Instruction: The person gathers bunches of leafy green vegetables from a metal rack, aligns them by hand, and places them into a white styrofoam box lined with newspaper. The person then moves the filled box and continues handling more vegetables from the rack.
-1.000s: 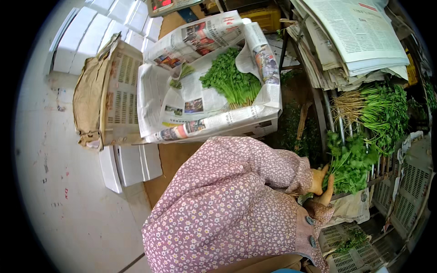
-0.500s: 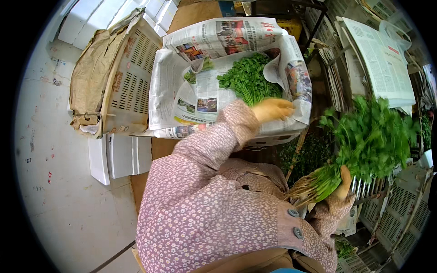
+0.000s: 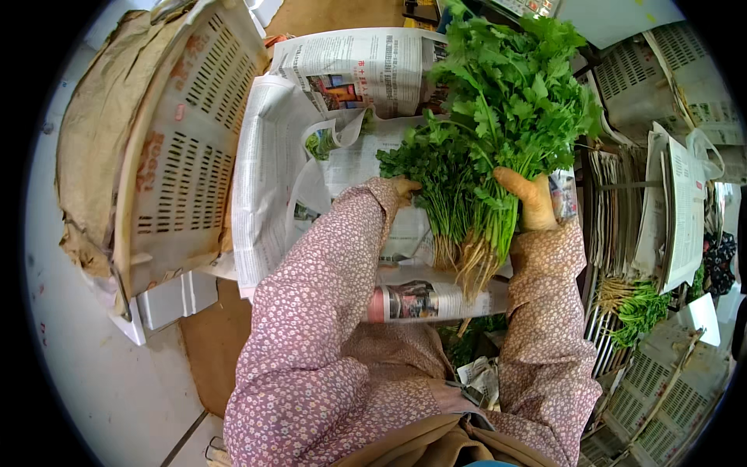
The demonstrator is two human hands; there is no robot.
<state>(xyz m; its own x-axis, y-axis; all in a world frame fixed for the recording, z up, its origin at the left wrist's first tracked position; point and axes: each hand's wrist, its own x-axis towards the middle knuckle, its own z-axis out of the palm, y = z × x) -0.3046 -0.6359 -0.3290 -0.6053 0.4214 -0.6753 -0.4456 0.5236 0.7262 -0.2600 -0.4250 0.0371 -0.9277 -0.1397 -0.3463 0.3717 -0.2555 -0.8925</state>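
A large bunch of coriander (image 3: 521,93), bright green with pale roots, is gripped around its stems by my right hand (image 3: 533,198). It hangs over the right side of a newspaper-lined crate (image 3: 261,179), roots toward me. Directly left of it lies a second, darker coriander bunch (image 3: 436,183) inside the crate, also with its roots toward me. At that bunch's left edge, my left hand (image 3: 402,191) has its fingers extended against the leaves and stems. The sleeve covers part of this hand, and the leaves hide some fingertips.
A pale slotted crate (image 3: 191,148) with brown paper stands tilted along the left side. To the right are a stack of newspapers (image 3: 615,202), more rooted greens (image 3: 634,311) on a rack, and further slotted crates (image 3: 661,381). White foam boxes (image 3: 183,300) sit low at left.
My right hand has brought its bunch from the far right over to the crate, beside the other bunch. My left hand has shifted left, from the crate's right side to the darker bunch's left edge.
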